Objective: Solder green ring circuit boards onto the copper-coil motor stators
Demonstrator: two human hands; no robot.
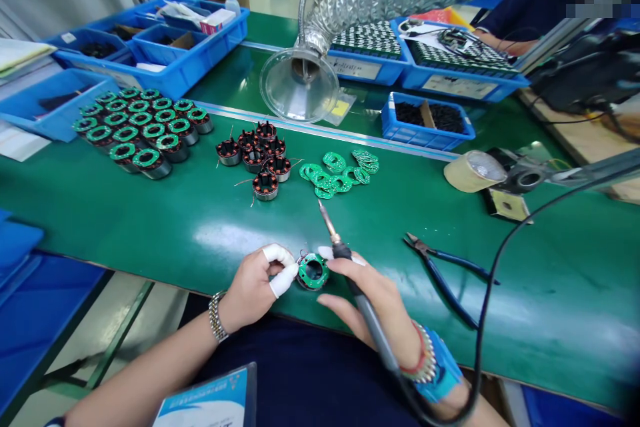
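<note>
A motor stator with a green ring-shaped circuit board [311, 275] on top sits near the table's front edge. My left hand [260, 283], with white finger cots on thumb and forefinger, pinches at the stator's left rim; whether a thin wire is in the pinch I cannot make out. My right hand [373, 293] holds a soldering iron [356, 283], its tip pointing up and away from the board. Fingers of that hand touch or hover at the stator's right side. Farther back lie loose green ring boards [336, 177] and several bare stators [265, 185] with copper wire ends.
Diagonal cutters [433, 263] lie open at right, near a solder roll [475, 170] and iron stand. Finished-looking stators [150, 159] cluster at left. A fume extractor hood [300, 97] hangs over the middle. Blue bins [427, 133] line the back; a person's arm [505, 43] shows beyond.
</note>
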